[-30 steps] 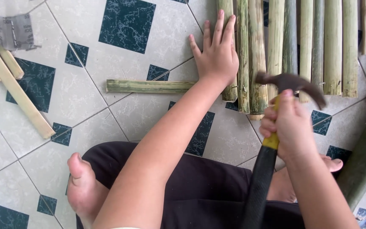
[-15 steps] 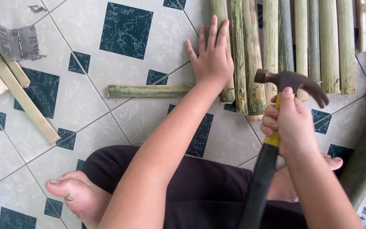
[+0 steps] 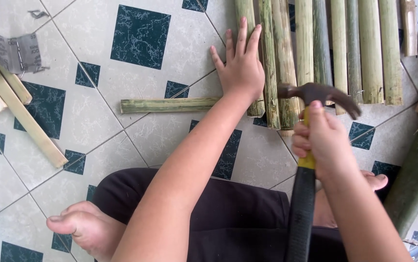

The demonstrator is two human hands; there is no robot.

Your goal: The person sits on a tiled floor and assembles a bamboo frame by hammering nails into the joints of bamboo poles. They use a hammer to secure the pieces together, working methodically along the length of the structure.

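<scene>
My left hand [image 3: 240, 68] lies flat, fingers spread, on the left edge of a row of split bamboo slats [image 3: 315, 53] laid side by side on the tiled floor. A crosswise bamboo strip [image 3: 170, 105] runs under the slats and sticks out to the left. My right hand [image 3: 323, 140] grips a claw hammer [image 3: 315, 94] by its yellow and black handle. The dark hammer head hovers over the lower ends of the slats, just right of my left hand.
Loose bamboo strips [image 3: 10, 106] and a small clear plastic bag [image 3: 17, 51] lie at the left. A thick green bamboo pole [image 3: 417, 174] leans at the right edge. My bare foot [image 3: 85, 228] and dark-clothed legs fill the bottom.
The view has shifted slightly; my left foot has drawn back toward the bottom. The hammer and both hands stay in nearly the same place over the slats.
</scene>
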